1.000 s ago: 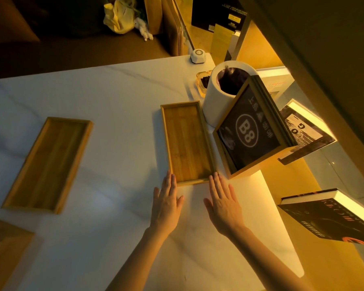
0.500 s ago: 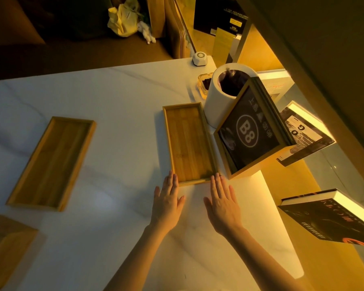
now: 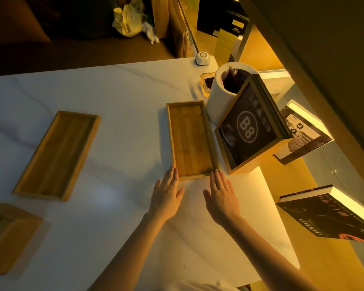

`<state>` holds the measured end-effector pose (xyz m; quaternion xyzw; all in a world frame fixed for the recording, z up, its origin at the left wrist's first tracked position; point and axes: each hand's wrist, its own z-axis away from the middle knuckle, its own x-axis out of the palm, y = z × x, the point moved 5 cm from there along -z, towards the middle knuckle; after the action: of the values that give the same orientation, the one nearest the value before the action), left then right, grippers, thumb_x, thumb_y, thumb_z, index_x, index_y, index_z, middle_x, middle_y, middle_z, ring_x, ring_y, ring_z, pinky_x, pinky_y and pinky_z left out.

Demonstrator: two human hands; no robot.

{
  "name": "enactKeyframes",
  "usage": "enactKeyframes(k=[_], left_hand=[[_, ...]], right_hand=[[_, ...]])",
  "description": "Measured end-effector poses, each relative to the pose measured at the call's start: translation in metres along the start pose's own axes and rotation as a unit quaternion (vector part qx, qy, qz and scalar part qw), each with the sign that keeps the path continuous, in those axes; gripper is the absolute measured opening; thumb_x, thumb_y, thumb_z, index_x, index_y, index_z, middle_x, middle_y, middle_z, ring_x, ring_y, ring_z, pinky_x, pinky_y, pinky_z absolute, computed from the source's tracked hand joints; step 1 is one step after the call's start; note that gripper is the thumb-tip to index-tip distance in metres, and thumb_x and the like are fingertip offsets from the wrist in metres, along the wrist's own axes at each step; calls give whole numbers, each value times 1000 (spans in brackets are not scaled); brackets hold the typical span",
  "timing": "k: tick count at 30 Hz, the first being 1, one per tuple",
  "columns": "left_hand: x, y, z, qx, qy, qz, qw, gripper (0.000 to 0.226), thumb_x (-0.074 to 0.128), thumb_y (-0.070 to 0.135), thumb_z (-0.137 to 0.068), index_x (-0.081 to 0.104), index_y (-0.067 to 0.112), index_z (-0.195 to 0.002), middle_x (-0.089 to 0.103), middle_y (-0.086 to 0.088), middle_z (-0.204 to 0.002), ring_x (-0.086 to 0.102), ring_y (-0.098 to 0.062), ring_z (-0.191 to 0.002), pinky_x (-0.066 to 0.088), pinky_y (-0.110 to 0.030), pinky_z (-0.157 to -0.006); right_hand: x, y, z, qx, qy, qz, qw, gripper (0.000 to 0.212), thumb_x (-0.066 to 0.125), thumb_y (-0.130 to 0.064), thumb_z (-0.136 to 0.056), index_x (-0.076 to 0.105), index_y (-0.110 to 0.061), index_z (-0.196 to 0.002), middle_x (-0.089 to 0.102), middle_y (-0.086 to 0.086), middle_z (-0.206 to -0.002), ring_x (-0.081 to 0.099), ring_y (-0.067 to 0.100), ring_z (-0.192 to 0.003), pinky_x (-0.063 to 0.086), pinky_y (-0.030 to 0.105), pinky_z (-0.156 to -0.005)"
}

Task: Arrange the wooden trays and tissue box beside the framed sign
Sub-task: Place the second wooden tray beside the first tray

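Lying flat on the white marble table [image 3: 118, 97], one wooden tray [image 3: 190, 139] is just beside the framed sign [image 3: 250, 127], its long side next to the frame's lower edge. My left hand [image 3: 166, 193] and my right hand [image 3: 222, 193] are both flat on the table at the near short end of this tray, fingers stretched and together, holding nothing. The fingertips of the left hand touch the tray's near left corner, and those of the right hand touch its near right corner. A second wooden tray [image 3: 57, 155] lies well apart on the left, turned at an angle. At the left edge I see a wooden box [image 3: 7, 234], only partly in view. Behind the framed sign stands a white cylinder bin [image 3: 221, 97], and beside it a small ashtray [image 3: 207, 81].
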<state>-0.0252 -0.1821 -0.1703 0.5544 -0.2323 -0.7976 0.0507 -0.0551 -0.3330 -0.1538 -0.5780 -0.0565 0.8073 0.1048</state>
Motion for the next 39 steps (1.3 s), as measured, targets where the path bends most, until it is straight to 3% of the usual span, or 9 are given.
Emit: enactKeyframes(k=[3, 6, 10, 15, 21, 26, 31, 35, 39], left_hand=[[-21, 1, 4, 0, 2, 46, 999, 56, 37, 33, -92, 17, 12, -140, 20, -8, -153, 31, -27, -135, 31, -40, -111], [-51, -7, 12, -15, 21, 94, 995, 37, 41, 26, -92, 47, 7, -124, 49, -17, -133, 51, -31, -118, 42, -38, -98], [-99, -31, 32, -1, 49, 47, 998, 29, 41, 26, -92, 58, 6, -104, 66, -15, -102, 62, -28, -93, 51, -35, -81], [-164, -90, 59, -41, 112, 50, 992, 27, 46, 28, -88, 63, 9, -96, 69, -16, -95, 63, -30, -88, 51, -37, -77], [-218, -168, 84, -115, 154, 7, 981, 26, 46, 22, -90, 54, 7, -70, 57, -18, -70, 51, -27, -66, 30, -30, -59], [-231, -230, 86, -113, 187, -24, 976, 20, 44, 21, -91, 55, 5, -96, 58, -16, -86, 59, -32, -81, 39, -33, -65], [-225, -278, 76, -108, 185, -97, 972, 42, 44, 22, -91, 35, 5, -128, 54, -22, -117, 54, -33, -104, 48, -39, -82], [-216, -314, 66, -115, 128, -152, 973, 57, 42, 28, -91, 18, 7, -138, 31, -18, -146, 29, -31, -135, 33, -46, -106], [-197, -348, 56, -159, 14, -190, 969, 60, 37, 32, -92, 9, 7, -139, 8, -15, -154, 4, -29, -142, 15, -49, -114]], right_hand=[[-25, -8, -2, -16, 17, 7, 1000, 49, 35, -36, -95, 36, -9, -136, 38, 10, -146, 31, 28, -137, 24, 40, -114], [-52, -28, -6, -47, 2, -9, 999, 33, 41, -28, -95, 58, -6, -112, 65, 10, -113, 61, 26, -104, 49, 39, -95], [-77, -73, -14, -64, -54, -20, 996, 29, 38, -24, -94, 57, -6, -108, 65, 14, -104, 61, 32, -95, 51, 42, -80], [-82, -160, -19, -196, 12, 20, 980, 28, 40, -25, -96, 60, -7, -104, 67, 9, -94, 65, 19, -83, 54, 31, -74], [-72, -245, -31, -207, 72, -71, 973, 29, 39, -23, -95, 59, -7, -109, 66, 10, -105, 62, 24, -94, 51, 34, -81], [-41, -290, -40, -176, 56, -114, 976, 33, 38, -24, -96, 51, -8, -122, 60, 11, -120, 56, 26, -108, 47, 38, -92], [-3, -313, -50, -125, 4, -108, 986, 41, 35, -27, -97, 36, -6, -133, 47, 12, -136, 41, 27, -125, 39, 38, -101], [33, -324, -56, -122, -48, -42, 991, 59, 28, -40, -96, 8, -11, -144, 12, 7, -156, 6, 23, -144, 10, 39, -116], [59, -336, -61, -109, -112, -28, 987, 68, 25, -48, -94, -1, -11, -145, -7, 6, -157, -12, 22, -143, -6, 39, -114]])
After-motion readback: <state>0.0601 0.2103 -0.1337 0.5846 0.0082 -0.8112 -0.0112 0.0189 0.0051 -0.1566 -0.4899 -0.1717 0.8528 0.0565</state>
